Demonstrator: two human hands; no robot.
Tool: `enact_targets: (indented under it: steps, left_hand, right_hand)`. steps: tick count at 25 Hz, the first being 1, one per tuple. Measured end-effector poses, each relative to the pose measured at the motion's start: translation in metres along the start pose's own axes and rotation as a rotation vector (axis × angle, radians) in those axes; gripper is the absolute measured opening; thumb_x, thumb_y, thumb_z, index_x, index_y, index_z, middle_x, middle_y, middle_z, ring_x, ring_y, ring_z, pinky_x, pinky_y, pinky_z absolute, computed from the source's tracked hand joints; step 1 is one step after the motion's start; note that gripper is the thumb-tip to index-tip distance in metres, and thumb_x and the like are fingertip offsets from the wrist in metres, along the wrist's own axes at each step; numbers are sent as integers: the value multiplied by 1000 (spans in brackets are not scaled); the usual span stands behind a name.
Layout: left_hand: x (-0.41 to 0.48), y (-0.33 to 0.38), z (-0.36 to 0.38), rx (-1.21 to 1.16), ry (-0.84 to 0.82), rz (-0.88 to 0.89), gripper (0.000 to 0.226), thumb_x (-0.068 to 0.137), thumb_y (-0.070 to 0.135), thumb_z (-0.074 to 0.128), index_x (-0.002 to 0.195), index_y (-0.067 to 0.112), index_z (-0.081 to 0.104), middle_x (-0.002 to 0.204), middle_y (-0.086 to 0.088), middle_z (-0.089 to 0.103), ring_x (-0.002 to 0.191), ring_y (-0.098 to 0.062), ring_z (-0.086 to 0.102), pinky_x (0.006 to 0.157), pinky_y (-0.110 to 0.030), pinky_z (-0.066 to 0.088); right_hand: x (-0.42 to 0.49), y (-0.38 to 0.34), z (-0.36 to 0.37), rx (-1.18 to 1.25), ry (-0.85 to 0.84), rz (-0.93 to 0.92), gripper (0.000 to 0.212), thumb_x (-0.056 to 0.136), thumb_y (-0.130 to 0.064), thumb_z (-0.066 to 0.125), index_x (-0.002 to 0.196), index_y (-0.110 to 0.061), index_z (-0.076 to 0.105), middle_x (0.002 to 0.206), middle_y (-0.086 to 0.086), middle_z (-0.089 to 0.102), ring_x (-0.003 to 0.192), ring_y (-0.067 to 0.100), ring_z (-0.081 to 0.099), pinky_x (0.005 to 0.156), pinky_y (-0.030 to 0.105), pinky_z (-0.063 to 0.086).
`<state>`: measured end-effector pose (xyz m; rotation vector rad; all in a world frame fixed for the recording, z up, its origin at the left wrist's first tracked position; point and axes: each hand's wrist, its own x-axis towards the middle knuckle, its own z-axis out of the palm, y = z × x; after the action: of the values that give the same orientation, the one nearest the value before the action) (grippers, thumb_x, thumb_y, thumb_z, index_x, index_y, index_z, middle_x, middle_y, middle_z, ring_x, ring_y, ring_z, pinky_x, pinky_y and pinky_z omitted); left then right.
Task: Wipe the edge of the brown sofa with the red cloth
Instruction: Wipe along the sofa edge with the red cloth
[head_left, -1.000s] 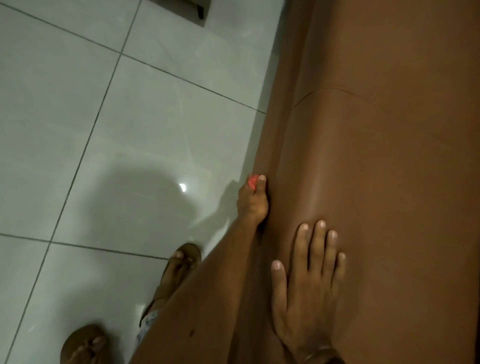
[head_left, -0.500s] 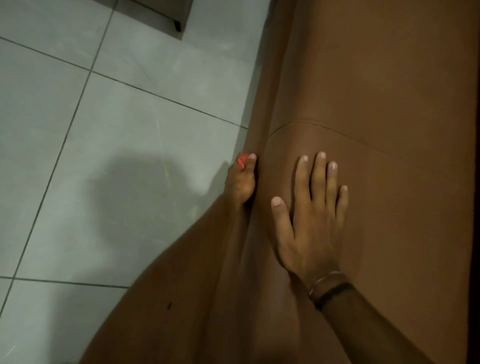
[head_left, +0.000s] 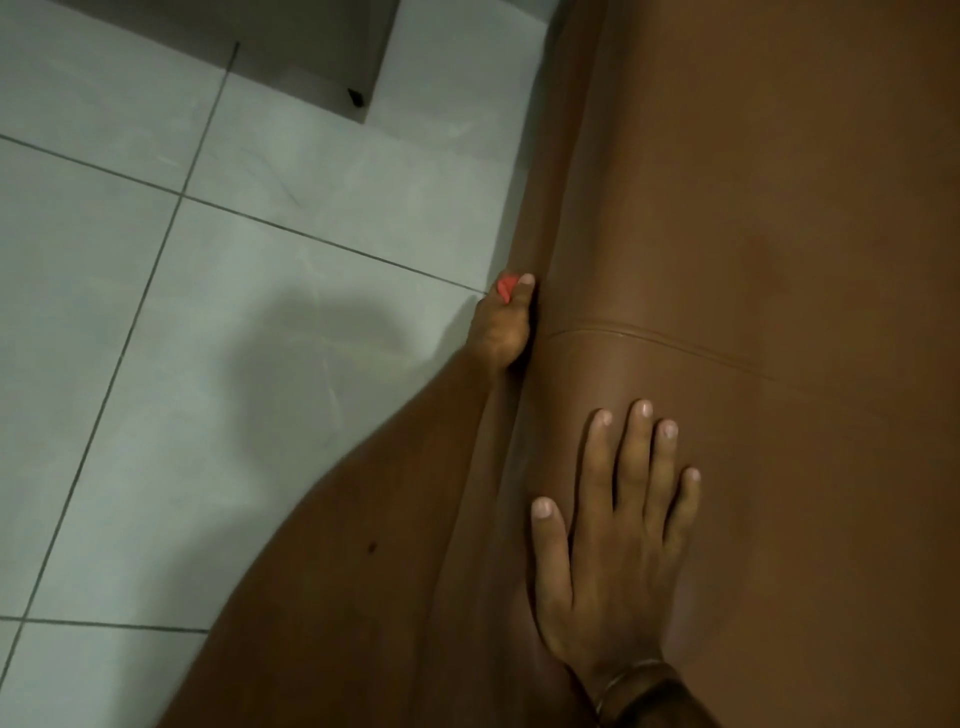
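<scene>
Left hand (head_left: 501, 325) stayed clamped on red cloth (head_left: 506, 287) at the sofa (head_left: 779, 208) edge; right hand (head_left: 613, 525), flat and spread, slid toward lower frame

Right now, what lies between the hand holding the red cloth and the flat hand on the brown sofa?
Only bare brown leather sofa, its rounded edge crossed by one seam; head view. Left hand, red cloth, right hand.

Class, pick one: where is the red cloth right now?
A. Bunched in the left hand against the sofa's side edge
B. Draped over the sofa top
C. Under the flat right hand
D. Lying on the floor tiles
A: only a bit of the red cloth shows, gripped in the left hand pressed to the brown sofa edge; the right hand lies flat and bare.
</scene>
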<state>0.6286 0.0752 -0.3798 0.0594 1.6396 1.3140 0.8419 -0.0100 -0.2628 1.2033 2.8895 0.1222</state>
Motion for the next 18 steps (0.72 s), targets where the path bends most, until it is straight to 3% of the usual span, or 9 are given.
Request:
enact_targets:
  steps: [3,6,12,15,18]
  left_hand:
    - [-27,-37,-5,67,22,-109,54,114,40,37,141,0,60,146,-27,65,140,-42,60,122,-49,44]
    - [-59,-59,-8,59,13,-211,59,112,45,37,147,1,57,151,-27,62,143,-43,58,124,-52,43]
    - [8,23,5,-47,32,28,53,110,46,43,145,13,64,149,-17,68,142,-34,62,125,-43,44]
    - [-17,5,6,32,70,-17,51,112,43,41,147,12,63,149,-18,68,142,-35,62,123,-43,45]
    - [-62,-11,-10,-57,34,-155,52,112,44,43,146,12,64,137,-14,73,131,-28,71,116,-41,54]
  right_hand:
    - [0,-1,-2,-24,-21,9,81,104,-52,32,174,-15,15,183,14,8,170,37,10,133,63,12]
    - [-2,-1,-4,-12,-9,-4,82,103,-50,37,173,-12,21,182,17,13,169,40,15,131,66,18]
    - [-1,-2,1,-7,17,-1,85,99,-49,43,172,-12,22,180,18,19,167,40,20,131,67,21]
    - [-1,-1,0,19,26,-2,86,99,-49,43,173,-14,18,181,17,19,167,40,21,131,66,21]
    - [3,-4,-7,-13,-48,12,83,101,-49,42,173,-13,20,181,17,18,167,40,21,131,66,21]
